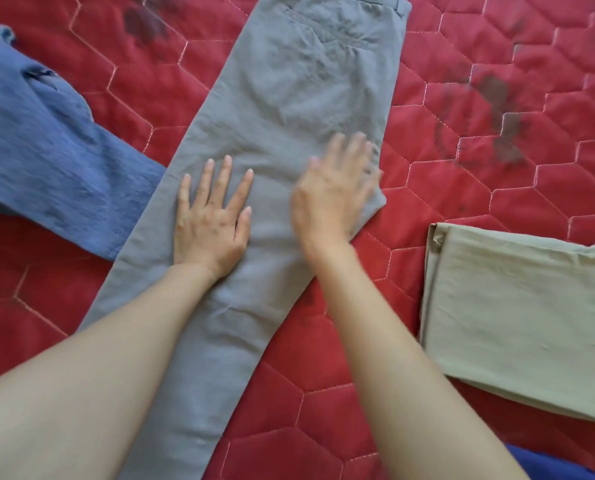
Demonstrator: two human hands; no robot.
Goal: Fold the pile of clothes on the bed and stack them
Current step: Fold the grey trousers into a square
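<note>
Grey trousers lie lengthwise mid-bed, legs doubled. My left hand presses flat, fingers spread; my right hand, blurred, looks flat on the cloth too, gripping nothing. Best smooth outward before folding. Folded beige garment near right edge.

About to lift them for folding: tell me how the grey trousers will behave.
The grey trousers will probably flop and drape: thin, wrinkled cloth lying flat on the red quilt. Likely light. Under the left hand they may slide a little.
</note>
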